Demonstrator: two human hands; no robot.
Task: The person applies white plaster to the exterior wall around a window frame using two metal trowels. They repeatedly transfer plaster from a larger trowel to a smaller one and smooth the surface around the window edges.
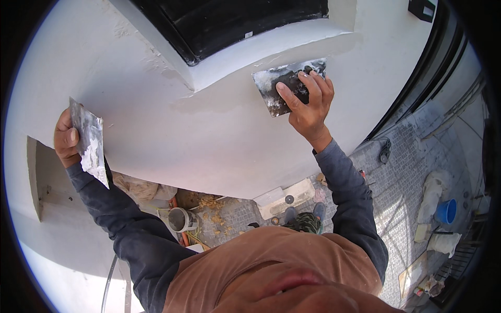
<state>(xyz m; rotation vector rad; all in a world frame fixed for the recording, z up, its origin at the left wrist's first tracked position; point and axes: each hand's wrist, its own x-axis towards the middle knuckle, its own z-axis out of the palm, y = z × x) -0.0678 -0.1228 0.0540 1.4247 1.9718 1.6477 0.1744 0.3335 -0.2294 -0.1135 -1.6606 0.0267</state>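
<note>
My left hand (66, 136) grips a flat metal plastering blade (86, 125), tilted and held out at the left. White plaster (93, 157) is heaped along its lower part. My right hand (311, 109) is raised, thumb and fingers spread over a wider dark plastering blade (270, 94) smeared with white. That blade lies against or very near the white wall (209, 146), just below the window ledge (271, 46); exact contact cannot be told. A slightly darker, damp-looking band runs along the wall left of the right blade.
A black window panel (235, 21) sits in a recess above. Below are a bucket (182, 219), a pale slab (288, 199) by my feet and patterned paving (240, 221). At right stand a blue bucket (445, 212) and white sacks (443, 243). A square niche (49, 172) opens at left.
</note>
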